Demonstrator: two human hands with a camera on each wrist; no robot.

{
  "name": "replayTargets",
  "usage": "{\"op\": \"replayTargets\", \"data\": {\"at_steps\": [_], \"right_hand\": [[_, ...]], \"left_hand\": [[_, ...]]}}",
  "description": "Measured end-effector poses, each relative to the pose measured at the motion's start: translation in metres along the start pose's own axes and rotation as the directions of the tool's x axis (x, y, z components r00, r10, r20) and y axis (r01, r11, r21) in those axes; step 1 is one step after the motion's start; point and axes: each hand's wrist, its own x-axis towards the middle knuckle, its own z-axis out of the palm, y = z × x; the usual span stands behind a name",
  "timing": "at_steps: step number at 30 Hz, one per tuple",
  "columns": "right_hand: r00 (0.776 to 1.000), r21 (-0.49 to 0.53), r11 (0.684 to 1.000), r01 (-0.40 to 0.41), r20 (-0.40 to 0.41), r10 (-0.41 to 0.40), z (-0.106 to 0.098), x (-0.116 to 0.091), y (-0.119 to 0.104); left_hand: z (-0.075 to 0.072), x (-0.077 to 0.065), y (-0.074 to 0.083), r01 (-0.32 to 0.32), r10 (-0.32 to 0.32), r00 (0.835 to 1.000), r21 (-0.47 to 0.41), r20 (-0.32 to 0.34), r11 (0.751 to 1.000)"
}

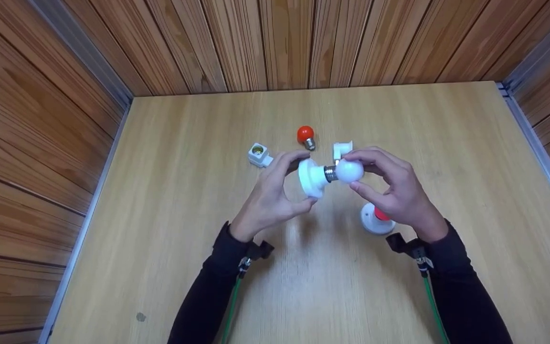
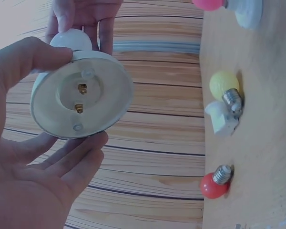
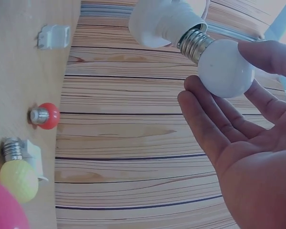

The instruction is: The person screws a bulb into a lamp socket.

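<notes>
Where two dark sleeves [image 1: 463, 286] reach over the desk [image 1: 174, 200], a green cable [image 1: 230, 310] runs along each forearm. Just beyond, low beneath the right hand [image 1: 394, 191], a pinkish-red bulb [image 1: 381, 214] sits in a round white base [image 1: 372, 225] on the desk. Up in the air, the left hand [image 1: 277, 191] grips a white lamp holder [image 1: 311, 177] by the rim of its broad foot, thumb on one side, fingers on the other. The right hand pinches a white bulb [image 1: 349, 171] between thumb and fingers, its threaded end at the holder's mouth, most of the metal showing outside. Farther back, a small white socket [image 1: 343, 149] lies with a yellow bulb [image 2: 224, 85] right beside it (only the wrist views show that bulb properly). Off to the left lies a boxy white socket [image 1: 259, 154]; a red bulb [image 1: 305, 134] rests between the two, slightly farther off. Behind stands a plank wall [image 1: 256, 43].
</notes>
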Motion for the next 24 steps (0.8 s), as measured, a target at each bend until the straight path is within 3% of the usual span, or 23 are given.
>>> {"op": "replayTargets", "data": {"at_steps": [7, 12, 18, 24], "right_hand": [[0.996, 0.064, 0.995, 0.08, -0.035, -0.077, 0.002, 0.003, -0.008], [0.992, 0.126, 0.986, 0.11, -0.075, -0.101, 0.003, 0.004, -0.016], [0.986, 0.178, 0.974, 0.143, -0.113, -0.124, 0.004, 0.003, -0.021], [0.98, 0.179, 0.967, 0.179, -0.118, -0.159, 0.005, 0.002, -0.026]], "left_hand": [[0.001, 0.0, 0.004, -0.086, 0.08, 0.994, -0.084, -0.071, 0.993], [0.003, 0.0, 0.006, -0.143, 0.119, 0.985, -0.197, -0.125, 0.97], [0.006, -0.001, 0.008, -0.148, 0.104, 0.985, -0.374, -0.135, 0.915], [0.005, -0.003, 0.01, -0.13, 0.079, 0.99, -0.534, -0.117, 0.835]]}}
